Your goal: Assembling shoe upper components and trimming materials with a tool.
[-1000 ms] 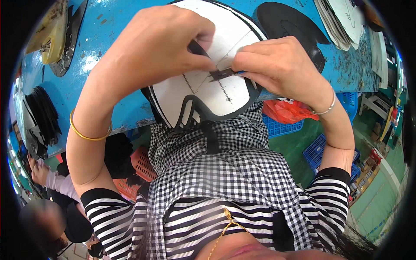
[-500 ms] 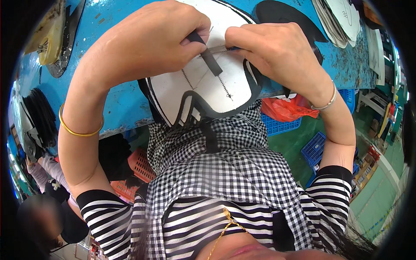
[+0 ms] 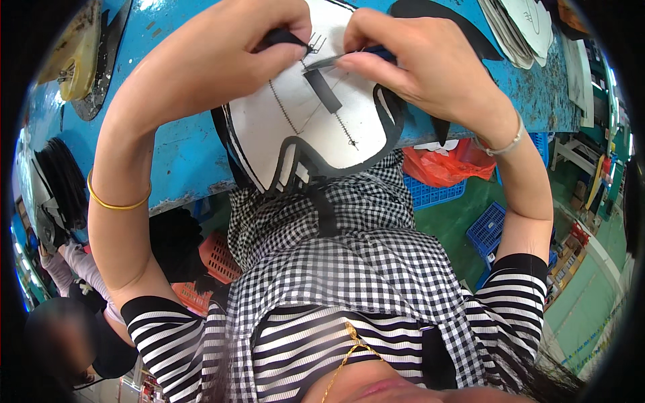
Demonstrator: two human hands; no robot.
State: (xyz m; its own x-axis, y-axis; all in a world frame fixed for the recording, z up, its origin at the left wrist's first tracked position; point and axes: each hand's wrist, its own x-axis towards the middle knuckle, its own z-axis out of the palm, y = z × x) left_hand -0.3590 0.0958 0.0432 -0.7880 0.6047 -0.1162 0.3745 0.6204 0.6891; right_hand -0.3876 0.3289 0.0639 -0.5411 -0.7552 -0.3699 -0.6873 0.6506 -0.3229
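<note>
At far left, a worn, yellowish, curved piece lies on the scuffed blue table; bare tabletop separates it from my left forearm, leaving room outward. My left hand is closed, thumb against fingers, on a soft black length of strip. Below it, the curved white panel with black edging overhangs the table's near edge toward my lap. Its left zigzag line shows no strip. A flat black rectangular strip covers part of the right line; the lower end is bare, so I judge the work partial. My right hand is clamped on a slim grey metal tool, its tip at the strip's upper end. Inward clearance between hands is tight; rightward, open tabletop reaches the stacked white sheets.
</note>
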